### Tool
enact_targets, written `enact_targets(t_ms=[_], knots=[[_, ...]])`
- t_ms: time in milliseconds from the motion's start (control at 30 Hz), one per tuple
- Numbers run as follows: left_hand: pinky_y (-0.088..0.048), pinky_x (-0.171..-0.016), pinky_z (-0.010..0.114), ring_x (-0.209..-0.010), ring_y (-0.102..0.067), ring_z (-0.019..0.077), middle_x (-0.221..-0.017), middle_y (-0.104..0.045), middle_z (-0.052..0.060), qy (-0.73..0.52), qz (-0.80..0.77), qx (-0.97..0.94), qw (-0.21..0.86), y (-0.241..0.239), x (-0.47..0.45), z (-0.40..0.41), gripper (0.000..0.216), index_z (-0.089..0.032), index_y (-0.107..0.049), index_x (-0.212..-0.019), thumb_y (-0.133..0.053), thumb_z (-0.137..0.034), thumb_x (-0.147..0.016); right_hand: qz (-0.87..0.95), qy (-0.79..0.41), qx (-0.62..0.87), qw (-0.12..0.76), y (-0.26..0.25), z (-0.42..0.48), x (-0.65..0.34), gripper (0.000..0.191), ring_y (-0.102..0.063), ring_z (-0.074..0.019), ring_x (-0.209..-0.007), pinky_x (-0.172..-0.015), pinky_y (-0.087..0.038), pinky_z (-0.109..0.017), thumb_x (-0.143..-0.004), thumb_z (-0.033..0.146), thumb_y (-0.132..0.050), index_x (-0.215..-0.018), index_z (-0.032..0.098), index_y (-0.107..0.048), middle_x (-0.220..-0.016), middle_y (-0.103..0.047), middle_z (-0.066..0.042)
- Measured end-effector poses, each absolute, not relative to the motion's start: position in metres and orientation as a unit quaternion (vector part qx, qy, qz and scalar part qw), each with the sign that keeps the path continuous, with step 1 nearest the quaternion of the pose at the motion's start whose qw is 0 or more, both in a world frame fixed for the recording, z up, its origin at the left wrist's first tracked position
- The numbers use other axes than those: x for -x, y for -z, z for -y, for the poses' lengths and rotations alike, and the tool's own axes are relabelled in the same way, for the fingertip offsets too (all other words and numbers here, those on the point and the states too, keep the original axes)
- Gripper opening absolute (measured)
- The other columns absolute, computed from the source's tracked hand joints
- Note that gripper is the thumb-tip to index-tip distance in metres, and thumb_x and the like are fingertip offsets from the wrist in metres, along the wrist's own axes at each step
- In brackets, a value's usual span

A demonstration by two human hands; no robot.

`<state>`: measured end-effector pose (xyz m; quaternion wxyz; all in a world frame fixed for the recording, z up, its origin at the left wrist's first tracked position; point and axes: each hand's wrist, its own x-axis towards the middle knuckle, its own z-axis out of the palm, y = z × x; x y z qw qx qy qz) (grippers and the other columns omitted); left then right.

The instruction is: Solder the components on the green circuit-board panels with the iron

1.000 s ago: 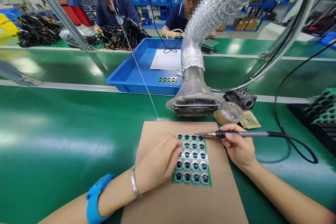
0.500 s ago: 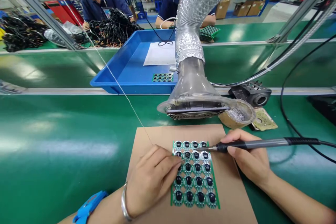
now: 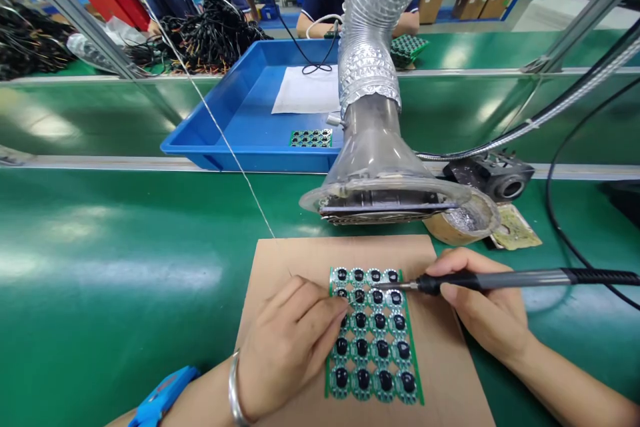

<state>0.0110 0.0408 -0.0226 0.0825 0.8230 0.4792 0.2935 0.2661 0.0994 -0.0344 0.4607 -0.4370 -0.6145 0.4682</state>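
Note:
A green circuit panel (image 3: 373, 337) with rows of black round parts lies on a brown cardboard sheet (image 3: 310, 257). My left hand (image 3: 287, 347) is closed at the panel's left edge, pinching a thin solder wire (image 3: 220, 133) that runs up and to the left. My right hand (image 3: 483, 310) grips a soldering iron (image 3: 500, 279) like a pen, its tip over the panel's upper rows. A black cable leaves the iron to the right.
A fume extractor hood (image 3: 383, 193) on a silver flexible duct hangs just behind the cardboard. Beside it are a solder-residue pot (image 3: 463, 221) and an iron stand (image 3: 493, 173). A blue tray (image 3: 240, 120) holds another panel and paper. Two people work across the green belt.
The view has tilted down and moved closer. The iron tip has shifted from the panel's top right corner inward over the upper rows. My left hand stays at the left edge.

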Motion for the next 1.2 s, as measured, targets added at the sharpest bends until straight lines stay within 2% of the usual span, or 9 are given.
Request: enact_targets(t_ms=[433,767,1000,1200], knots=[[-0.041,-0.063,0.026,-0.071,-0.048,0.0124,-0.08,-0.06,0.002,-0.318,-0.457,-0.828,0.068,0.0228,-0.0142,-0.0399,0.021,-0.015,-0.06,-0.099,-0.058,-0.009,-0.079,0.585,-0.508,0.414,0.477,0.0353,-0.0978,-0.2687,0.013,-0.051,-0.0146,-0.063,-0.052,-0.038,-0.023,-0.074,0.016,-0.058,-0.081,0.024,-0.065,-0.07,-0.06,-0.001],[-0.042,-0.064,0.026,-0.071,-0.047,0.0124,-0.08,-0.059,0.002,-0.304,-0.464,-0.829,0.064,0.0244,-0.0169,-0.0421,0.02,-0.015,-0.061,-0.098,-0.058,-0.01,-0.079,0.603,-0.5,0.417,0.461,0.0332,-0.0992,-0.2668,0.014,-0.052,-0.0128,-0.061,-0.053,-0.039,-0.022,-0.074,0.013,-0.057,-0.081,0.024,-0.064,-0.071,-0.061,0.001],[-0.042,-0.062,0.026,-0.071,-0.047,0.0123,-0.08,-0.059,0.002,-0.303,-0.463,-0.831,0.061,0.0246,-0.0182,-0.0409,0.021,-0.016,-0.061,-0.1,-0.058,-0.011,-0.079,0.567,-0.516,0.418,0.488,0.0343,-0.0974,-0.2701,0.015,-0.05,-0.0147,-0.065,-0.054,-0.038,-0.024,-0.073,0.015,-0.056,-0.081,0.024,-0.065,-0.072,-0.058,-0.001],[-0.043,-0.061,0.026,-0.071,-0.048,0.013,-0.079,-0.06,0.002,-0.284,-0.461,-0.839,0.055,0.0244,-0.0191,-0.0397,0.02,-0.017,-0.06,-0.1,-0.055,-0.013,-0.082,0.572,-0.521,0.423,0.471,0.0363,-0.097,-0.2722,0.015,-0.05,-0.0148,-0.064,-0.052,-0.037,-0.024,-0.074,0.014,-0.056,-0.081,0.024,-0.064,-0.071,-0.058,0.0]])
